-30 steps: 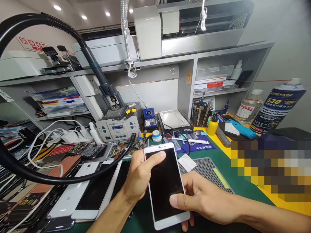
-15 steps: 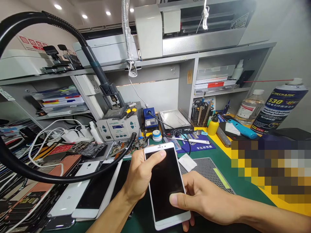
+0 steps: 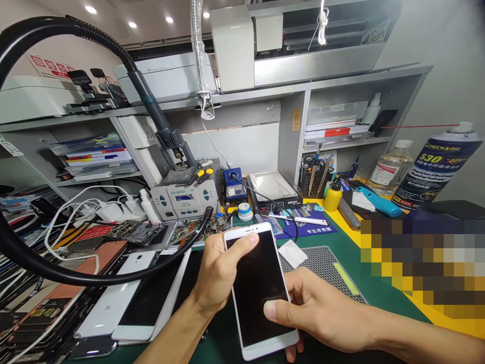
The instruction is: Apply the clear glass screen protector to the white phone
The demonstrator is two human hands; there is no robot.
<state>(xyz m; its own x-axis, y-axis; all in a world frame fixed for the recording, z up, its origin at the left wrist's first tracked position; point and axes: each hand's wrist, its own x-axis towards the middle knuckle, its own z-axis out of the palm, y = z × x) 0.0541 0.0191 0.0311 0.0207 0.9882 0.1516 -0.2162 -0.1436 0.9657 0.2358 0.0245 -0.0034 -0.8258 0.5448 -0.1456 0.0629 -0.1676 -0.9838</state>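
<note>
Held upright and slightly tilted over the bench is a white smartphone with a dark screen facing me. My left hand grips its upper left side, the thumb lying across the top of the screen. Around the lower right edge closes my right hand, with its thumb on the lower part of the screen. Fingers of both hands are partly hidden behind the phone. Beyond it lie a white square pad and a grey perforated mat.
A black hose loops across the left over several phones. Behind stand a grey rework station, a soldering station and a flat heating plate. At right are a yellow bottle and a large spray can.
</note>
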